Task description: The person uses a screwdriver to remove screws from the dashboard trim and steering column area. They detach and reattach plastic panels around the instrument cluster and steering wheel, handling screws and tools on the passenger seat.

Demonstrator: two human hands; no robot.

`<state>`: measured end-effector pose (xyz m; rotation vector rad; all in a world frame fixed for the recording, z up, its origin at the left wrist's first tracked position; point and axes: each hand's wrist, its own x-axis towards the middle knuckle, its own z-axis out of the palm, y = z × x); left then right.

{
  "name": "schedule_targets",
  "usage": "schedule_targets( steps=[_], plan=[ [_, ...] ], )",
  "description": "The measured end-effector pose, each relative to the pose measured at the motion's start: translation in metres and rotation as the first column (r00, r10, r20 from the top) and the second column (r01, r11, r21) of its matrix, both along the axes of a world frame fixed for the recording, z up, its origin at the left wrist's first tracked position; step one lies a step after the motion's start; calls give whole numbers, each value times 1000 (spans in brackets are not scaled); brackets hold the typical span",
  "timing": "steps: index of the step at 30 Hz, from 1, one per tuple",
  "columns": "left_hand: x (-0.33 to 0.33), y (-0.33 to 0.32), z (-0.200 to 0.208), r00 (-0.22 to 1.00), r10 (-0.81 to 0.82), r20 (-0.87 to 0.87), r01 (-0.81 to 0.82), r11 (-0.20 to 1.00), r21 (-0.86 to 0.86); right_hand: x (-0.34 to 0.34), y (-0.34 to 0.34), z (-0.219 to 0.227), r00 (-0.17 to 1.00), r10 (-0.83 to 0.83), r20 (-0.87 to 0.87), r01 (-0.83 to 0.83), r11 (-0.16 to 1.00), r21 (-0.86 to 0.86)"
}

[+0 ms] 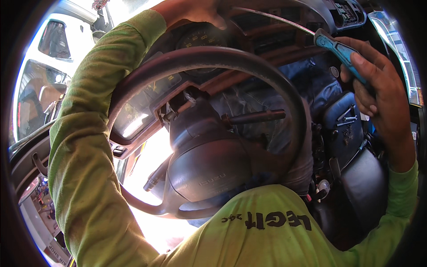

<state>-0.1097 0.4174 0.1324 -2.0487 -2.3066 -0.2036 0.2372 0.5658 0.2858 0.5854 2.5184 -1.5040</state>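
My right hand (378,84) is closed around the blue-and-grey handle of a long screwdriver (340,51). The thin metal shaft points left across the upper dashboard. At the top edge, my left hand (193,11) reaches over the instrument cluster (202,40); its thumb shows, but the fingers are cut off by the frame. Below that arm stands a large dark steering wheel (240,55), with a stalk (255,117) on the right of its column. The dashboard trim around the cluster (222,80) is reddish brown.
Several bolts (348,118) lie on a dark tray-like surface (336,109) to the right, beside a black seat (367,178). My legs are under the wheel. On the left is the open door side (33,155), with a white vehicle (49,53) beyond it.
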Motion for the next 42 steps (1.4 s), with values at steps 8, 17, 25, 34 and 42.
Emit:
schedule_targets(
  steps=[8, 17, 25, 34, 42],
  plan=[
    [6, -3, 9, 999, 37, 18, -36, 998, -44, -1, -9, -4, 769, 636, 71, -126, 42, 991],
    [-5, 3, -10, 1000, -7, -21, 8, 998, 60, 12, 1, -17, 976, -110, -190, 114, 993, 11],
    [5, 2, 4, 993, 114, 18, -112, 991, -69, 9, -4, -22, 920, 343, -190, -126, 717, 686],
    [1, -1, -3, 997, 66, -41, -65, 998, 24, 5, -5, -25, 777, 604, -177, -51, 340, 939],
    [4, 1, 1, 996, 85, -22, -86, 996, -29, 8, -24, -7, 954, -297, 25, 297, 938, -181]
  ],
)
